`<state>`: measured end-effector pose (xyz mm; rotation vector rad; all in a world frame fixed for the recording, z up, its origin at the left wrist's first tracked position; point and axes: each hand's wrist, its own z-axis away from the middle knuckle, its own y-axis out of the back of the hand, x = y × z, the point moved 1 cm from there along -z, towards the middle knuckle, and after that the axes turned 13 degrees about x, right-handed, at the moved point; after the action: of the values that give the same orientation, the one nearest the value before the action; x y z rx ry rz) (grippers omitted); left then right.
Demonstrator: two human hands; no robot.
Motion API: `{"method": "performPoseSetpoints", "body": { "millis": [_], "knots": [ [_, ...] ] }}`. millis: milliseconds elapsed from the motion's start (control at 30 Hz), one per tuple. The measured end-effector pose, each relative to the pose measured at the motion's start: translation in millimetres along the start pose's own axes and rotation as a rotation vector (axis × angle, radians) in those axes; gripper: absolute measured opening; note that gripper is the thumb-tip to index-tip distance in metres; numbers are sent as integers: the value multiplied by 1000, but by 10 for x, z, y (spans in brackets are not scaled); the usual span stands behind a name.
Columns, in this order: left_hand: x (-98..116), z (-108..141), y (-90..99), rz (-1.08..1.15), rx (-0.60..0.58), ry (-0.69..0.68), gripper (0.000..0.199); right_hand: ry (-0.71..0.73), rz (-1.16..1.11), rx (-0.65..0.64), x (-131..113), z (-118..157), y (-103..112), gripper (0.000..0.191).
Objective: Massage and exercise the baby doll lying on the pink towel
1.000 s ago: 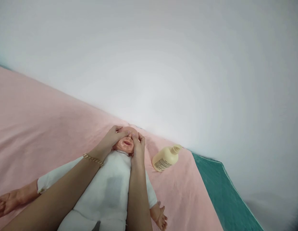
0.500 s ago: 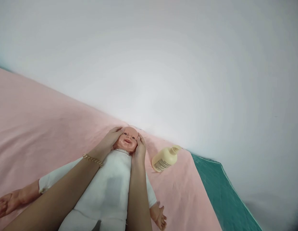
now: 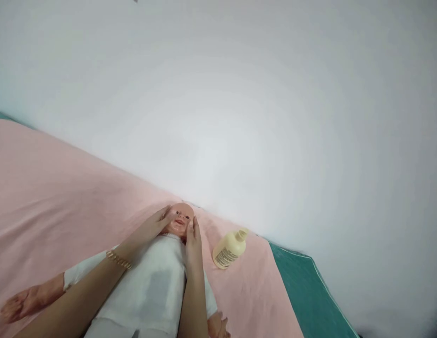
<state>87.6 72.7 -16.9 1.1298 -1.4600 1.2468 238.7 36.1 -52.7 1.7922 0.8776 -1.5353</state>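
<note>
Seen from the head camera, looking down on a doll (image 3: pixel 144 291) lying face up on a pink sheet (image 3: pixel 70 188), with its head near the far edge, beside a pale wall (image 3: pixel 239 117). Cupping one side of the face with an open left hand (image 3: pixel 153 228), below a bracelet (image 3: pixel 119 259), and the other with an open right hand (image 3: pixel 193 239), fingers unclenched. Near the far right corner, a yellow bottle (image 3: pixel 229 249), touched by neither hand. Past the right edge, green cloth (image 3: pixel 306 281). Already in contact with the face; impossible to tell how much is done or left.
</note>
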Motion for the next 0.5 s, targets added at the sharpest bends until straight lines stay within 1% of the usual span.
{"method": "performPoseSetpoints", "body": {
  "millis": [100, 167, 233, 300, 367, 500],
  "knots": [
    [-57, 43, 36, -207, -23, -102, 65, 12, 158, -60, -63, 155, 118, 85],
    [-126, 59, 44, -302, 5, -124, 75, 37, 196, -71, -66, 216, 143, 88],
    [-183, 68, 50, -342, 6, -143, 78, 62, 199, -64, -42, 239, 130, 87],
    [-218, 65, 61, -356, 7, -160, 77, 74, 187, -41, -5, 235, 100, 86],
    [-236, 55, 75, -361, -6, -147, 77, 78, 167, -10, 25, 223, 71, 84],
    [-243, 47, 108, -430, 23, -47, 78, 74, 131, 39, 10, 218, 57, 81]
  ]
}}
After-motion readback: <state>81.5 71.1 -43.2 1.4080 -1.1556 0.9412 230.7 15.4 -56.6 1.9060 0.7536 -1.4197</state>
